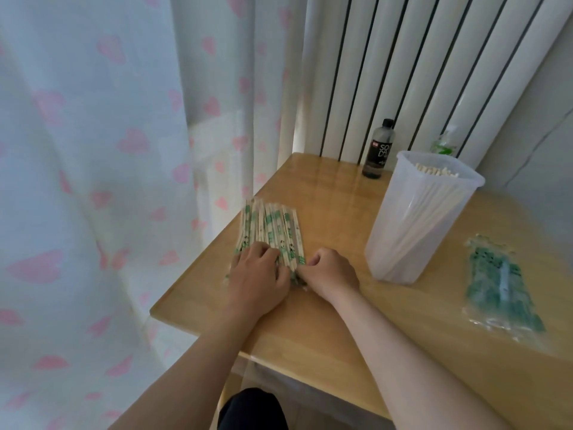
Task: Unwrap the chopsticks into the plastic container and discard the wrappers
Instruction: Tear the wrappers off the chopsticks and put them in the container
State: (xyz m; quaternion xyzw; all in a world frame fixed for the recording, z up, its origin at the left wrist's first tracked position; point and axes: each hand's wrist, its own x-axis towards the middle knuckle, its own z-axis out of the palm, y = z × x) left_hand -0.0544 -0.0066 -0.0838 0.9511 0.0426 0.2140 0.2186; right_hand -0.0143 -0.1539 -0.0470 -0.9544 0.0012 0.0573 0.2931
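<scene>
A pile of wrapped chopsticks [269,228] in green-printed sleeves lies near the wooden table's left edge. My left hand [259,274] rests flat on the near end of the pile, fingers spread over it. My right hand [330,270] is curled beside it, its fingertips pinching the near end of one wrapped pair at the pile's right side. A tall translucent plastic container [415,218] stands at the right, holding several bare chopsticks. A clear bag stuffed with green wrappers [499,290] lies flat right of the container.
A dark bottle [379,150] and a green-labelled bottle [443,144] stand at the table's [341,321] back edge before a white radiator. A heart-patterned curtain hangs along the left. The table's near-left corner is close to my left forearm.
</scene>
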